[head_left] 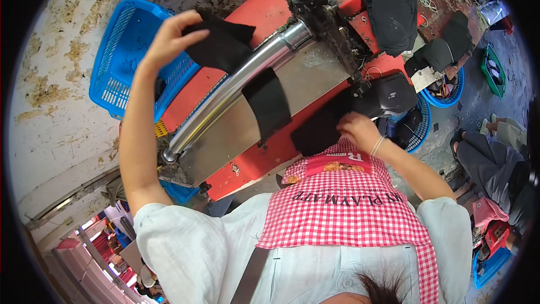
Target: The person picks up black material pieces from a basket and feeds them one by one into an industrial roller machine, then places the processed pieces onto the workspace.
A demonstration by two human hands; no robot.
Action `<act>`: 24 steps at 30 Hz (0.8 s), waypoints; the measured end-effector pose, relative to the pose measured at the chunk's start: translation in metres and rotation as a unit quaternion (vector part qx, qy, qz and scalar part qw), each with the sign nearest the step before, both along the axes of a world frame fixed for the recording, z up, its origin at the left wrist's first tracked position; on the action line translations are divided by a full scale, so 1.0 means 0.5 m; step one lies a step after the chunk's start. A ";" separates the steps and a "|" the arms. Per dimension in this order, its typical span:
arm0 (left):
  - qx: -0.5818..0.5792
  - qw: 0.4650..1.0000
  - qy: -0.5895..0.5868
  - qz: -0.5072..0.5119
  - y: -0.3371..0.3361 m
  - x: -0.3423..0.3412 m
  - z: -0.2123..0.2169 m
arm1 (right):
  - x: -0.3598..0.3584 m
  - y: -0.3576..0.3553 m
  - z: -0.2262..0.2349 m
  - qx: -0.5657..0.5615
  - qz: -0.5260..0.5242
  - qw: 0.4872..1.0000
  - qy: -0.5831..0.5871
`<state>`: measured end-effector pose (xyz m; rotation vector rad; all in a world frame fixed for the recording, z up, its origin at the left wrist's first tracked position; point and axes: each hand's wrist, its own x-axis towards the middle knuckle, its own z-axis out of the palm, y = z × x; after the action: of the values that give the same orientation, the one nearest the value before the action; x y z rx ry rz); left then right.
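Observation:
My left hand (pixel 179 36) is beyond the shiny metal roller (pixel 242 90), its thumb and fingers closed on the edge of a black sheet piece (pixel 222 42). Another black piece (pixel 267 104) lies across the bare metal plate (pixel 208 146), its far edge at the roller. Close to my apron, my right hand (pixel 360 129) pinches the edge of a dark black piece (pixel 320 126). A glossy black item (pixel 388 94) sits just beyond that hand. Whether the pieces are cloth or leather, I cannot tell.
The roller belongs to a red machine (pixel 247 17) with a greasy dark bracket (pixel 337 34). A blue basket (pixel 115 59) stands at its far left. Black sheets (pixel 382 0) hang over its far right end. Blue baskets (pixel 422 129) and a seated person (pixel 492 160) are at the right.

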<state>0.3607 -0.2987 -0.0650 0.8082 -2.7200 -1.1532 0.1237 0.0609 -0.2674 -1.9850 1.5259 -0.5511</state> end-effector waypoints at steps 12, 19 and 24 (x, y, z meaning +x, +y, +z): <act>-0.408 0.907 -0.069 0.075 -0.163 0.067 0.213 | -0.036 -0.068 -0.004 -0.109 0.120 0.986 0.049; -0.505 0.860 -0.010 0.071 -0.107 0.056 0.152 | 0.059 -0.073 0.209 -0.038 -0.098 0.952 -0.288; -0.201 0.973 -0.067 -0.095 0.059 -0.015 -0.059 | 0.106 -0.147 0.198 0.188 -0.168 0.883 -0.397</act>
<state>0.3530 -0.2690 -0.0944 0.5955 -3.0432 -0.5467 0.1769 -0.0126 -0.1682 -0.9904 1.2937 -0.9737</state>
